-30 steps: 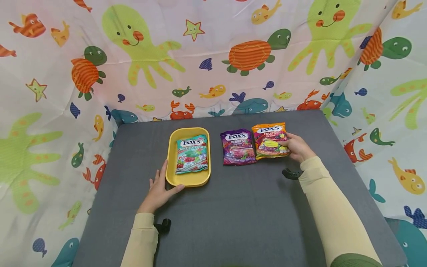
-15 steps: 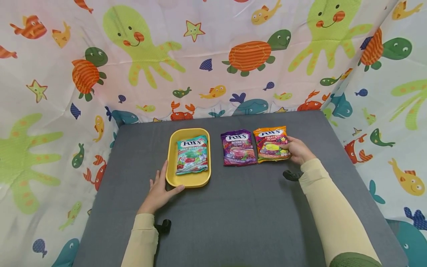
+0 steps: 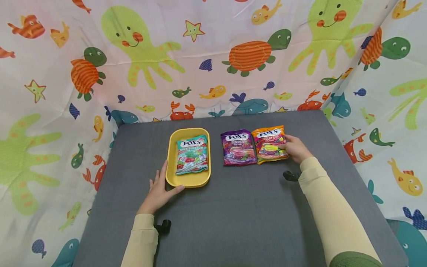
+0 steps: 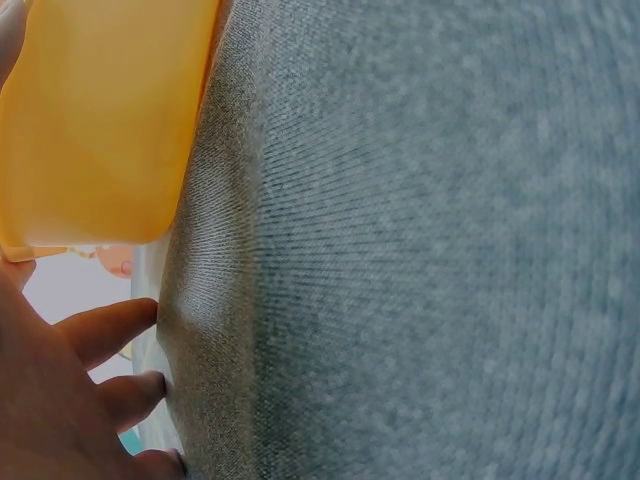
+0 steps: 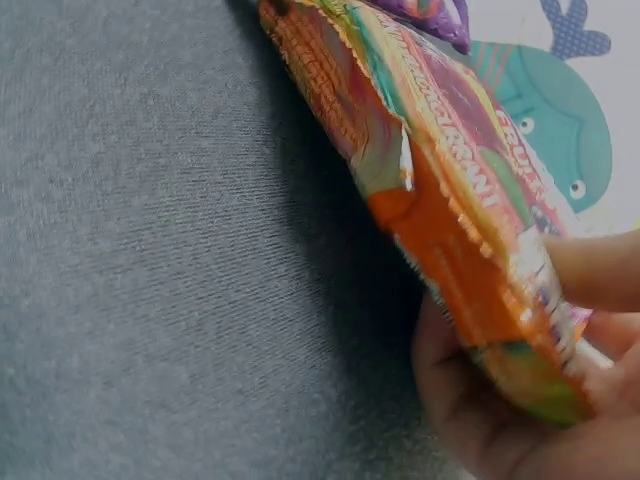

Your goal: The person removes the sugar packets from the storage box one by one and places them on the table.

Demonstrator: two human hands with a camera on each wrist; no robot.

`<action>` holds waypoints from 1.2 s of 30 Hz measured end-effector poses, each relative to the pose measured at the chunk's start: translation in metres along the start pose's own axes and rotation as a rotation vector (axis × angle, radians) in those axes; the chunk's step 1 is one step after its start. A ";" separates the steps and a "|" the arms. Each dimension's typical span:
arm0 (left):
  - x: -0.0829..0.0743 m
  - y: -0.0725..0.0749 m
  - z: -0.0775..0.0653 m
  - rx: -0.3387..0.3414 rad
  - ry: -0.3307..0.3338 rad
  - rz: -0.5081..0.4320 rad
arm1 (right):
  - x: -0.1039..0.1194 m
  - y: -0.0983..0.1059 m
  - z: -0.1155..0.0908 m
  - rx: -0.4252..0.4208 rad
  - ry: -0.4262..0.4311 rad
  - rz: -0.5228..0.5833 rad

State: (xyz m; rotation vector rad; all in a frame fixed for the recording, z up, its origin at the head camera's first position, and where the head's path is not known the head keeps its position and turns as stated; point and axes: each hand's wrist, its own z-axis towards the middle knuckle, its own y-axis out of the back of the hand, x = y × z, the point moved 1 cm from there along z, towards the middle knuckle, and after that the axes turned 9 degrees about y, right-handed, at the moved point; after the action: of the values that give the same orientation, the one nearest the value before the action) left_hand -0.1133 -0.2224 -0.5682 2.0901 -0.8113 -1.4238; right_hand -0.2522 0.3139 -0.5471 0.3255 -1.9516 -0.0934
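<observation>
My right hand [image 3: 298, 149] pinches the right edge of an orange Fox's Fruits candy bag [image 3: 269, 144], thumb on top and fingers beneath. In the right wrist view the orange bag [image 5: 450, 240] is tilted, its held side raised off the cloth. Directly to its left lies a purple Fox's Berries candy bag [image 3: 238, 147]. A teal Fox's Mint Blossom candy bag [image 3: 192, 154] lies inside a yellow tray [image 3: 190, 181]. At the tray's lower left corner rests my left hand [image 3: 159, 193], fingers spread and straight. The left wrist view shows the tray's outer wall [image 4: 100, 120] beside those fingers.
A grey cloth-covered table [image 3: 233, 215] carries everything. Behind it and along both sides hangs a white curtain [image 3: 207, 85] printed with sea animals. Black straps with small mounts [image 3: 163, 227] sit at the wrists.
The orange bag has come slightly toward me with my right hand, then shifted a little left against the purple bag. My left hand and the tray stay in place.
</observation>
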 end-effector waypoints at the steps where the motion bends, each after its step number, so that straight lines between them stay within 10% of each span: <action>1: 0.000 0.000 0.000 0.001 0.000 0.001 | 0.001 0.000 -0.001 -0.008 0.012 -0.052; 13: -0.002 0.002 -0.001 0.002 0.002 0.003 | 0.004 -0.002 -0.005 -0.132 0.091 -0.468; 36: -0.005 0.002 -0.004 0.003 0.004 0.000 | 0.042 -0.024 -0.029 -0.319 0.285 -0.480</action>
State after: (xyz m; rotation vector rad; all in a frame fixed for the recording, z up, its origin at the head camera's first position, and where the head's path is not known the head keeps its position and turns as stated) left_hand -0.1116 -0.2199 -0.5626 2.0944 -0.8122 -1.4189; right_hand -0.2369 0.2821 -0.5034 0.5552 -1.5152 -0.6295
